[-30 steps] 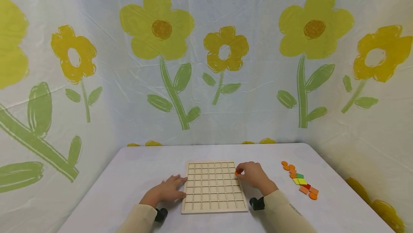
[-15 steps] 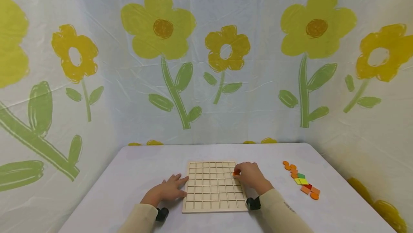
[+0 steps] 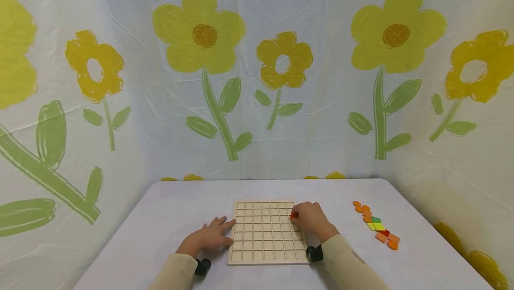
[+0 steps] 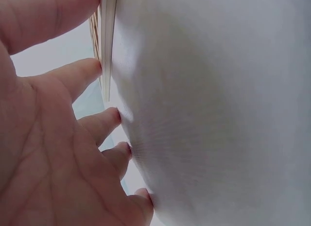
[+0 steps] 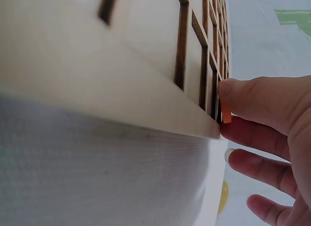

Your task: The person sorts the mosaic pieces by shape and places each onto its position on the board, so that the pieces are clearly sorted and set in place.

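Note:
A light wooden grid board [image 3: 267, 226] lies flat on the table, its visible squares bare. My left hand [image 3: 206, 238] is spread beside it, thumb and index fingertip touching the board's left edge. In the left wrist view that edge [image 4: 108, 46] meets the thumb and index finger, while the other fingertips rest on the table. At the board's right edge, toward the back, my right hand [image 3: 315, 219] pinches a small orange disc [image 3: 293, 216]. The right wrist view shows the disc [image 5: 226, 113] edge-on between thumb and index finger, at the grid's outer squares.
On the right of the white table [image 3: 168, 205] lies a loose row of small pieces: several orange discs [image 3: 392, 245], yellow tiles [image 3: 377, 226], a green tile [image 3: 376, 220], a red tile [image 3: 385, 233] and salmon squares [image 3: 381, 237]. A flower-print cloth [image 3: 281, 147] hangs behind.
My right hand has moved slightly left with the orange disc, from just outside the board's right edge to over its outer squares. The left hand stays at the left edge.

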